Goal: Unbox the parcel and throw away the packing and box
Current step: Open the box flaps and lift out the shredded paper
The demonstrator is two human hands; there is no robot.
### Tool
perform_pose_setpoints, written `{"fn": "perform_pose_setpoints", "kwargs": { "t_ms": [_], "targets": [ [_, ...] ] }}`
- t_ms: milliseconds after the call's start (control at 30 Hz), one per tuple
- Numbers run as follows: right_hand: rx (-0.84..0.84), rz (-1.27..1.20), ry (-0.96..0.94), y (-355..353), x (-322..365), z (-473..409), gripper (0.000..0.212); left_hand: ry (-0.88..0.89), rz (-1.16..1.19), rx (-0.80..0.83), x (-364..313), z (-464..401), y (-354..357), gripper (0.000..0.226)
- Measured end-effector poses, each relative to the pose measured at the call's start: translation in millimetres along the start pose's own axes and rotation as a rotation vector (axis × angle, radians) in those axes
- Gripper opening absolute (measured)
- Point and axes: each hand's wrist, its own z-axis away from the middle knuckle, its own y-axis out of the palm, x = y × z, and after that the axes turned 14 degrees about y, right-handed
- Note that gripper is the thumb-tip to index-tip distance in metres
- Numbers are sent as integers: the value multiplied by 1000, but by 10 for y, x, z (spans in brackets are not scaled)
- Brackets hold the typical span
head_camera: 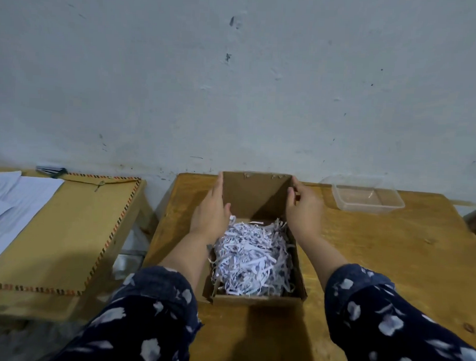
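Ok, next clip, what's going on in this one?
A person is unboxing a cardboard box on a wooden table. The left hand and right hand hold the raised lid flap by its edges. The box is full of shredded paper, still untouched. A clear plastic tub sits to the right.

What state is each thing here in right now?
Cardboard box: open, lid flap raised.
Shredded paper: heaped inside the box.
Left hand: holds the flap's left edge.
Right hand: holds the flap's right edge.
Plastic container: uncovered, looks empty.
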Motion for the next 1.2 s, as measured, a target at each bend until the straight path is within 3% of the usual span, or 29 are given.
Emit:
{"fn": "perform_pose_setpoints", "kwargs": {
  "t_ms": [200,400,533,733,800,900,1067,1200],
  "targets": [
    [94,81,13,152,-45,-305,46,-98,-22,51,149,-286,87,83],
    [116,110,74,117,-82,-538,48,-23,-168,80,269,-419,80,81],
    [111,182,-28,76,-64,-538,49,38,-206,88,265,-421,57,74],
    [119,317,-213,-96,-8,-225,33,243,-120,166,165,-285,-66,54],
    [201,280,-271,-152,0,-67,29,284,-87,202,100,-174,-99,46],
    [487,279,-218,-224,33,198,34,273,-47,367,18,18,-121,49],
    [882,426,45,-302,-55,586,80,175,17,607,61,441,-77,77],
    [941,508,59,-326,-162,710,104,162,14,648,126,655,-75,96]
  ]
}}
